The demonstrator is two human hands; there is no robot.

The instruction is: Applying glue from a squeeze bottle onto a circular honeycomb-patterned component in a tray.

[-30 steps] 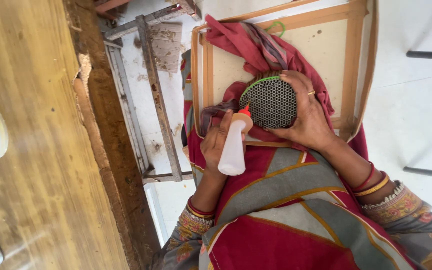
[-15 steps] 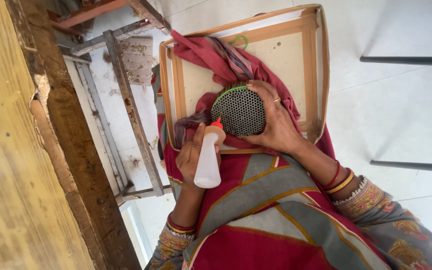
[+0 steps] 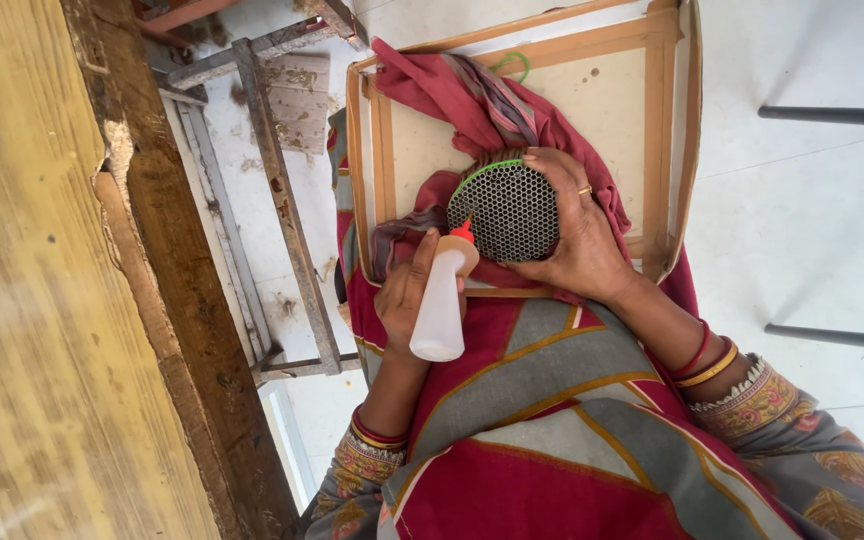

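Gluing step judged in hand. A white squeeze bottle with an orange collar and red nozzle is gripped in the closed left hand, its tip set at the lower left edge of a round black perforated disc with a green rim. The disc is clasped by the right hand, fingers curled over its far side, above a red cloth lying on a wooden-framed board. Next move judged to call for a gentle squeeze with the nozzle kept steady on the rim.
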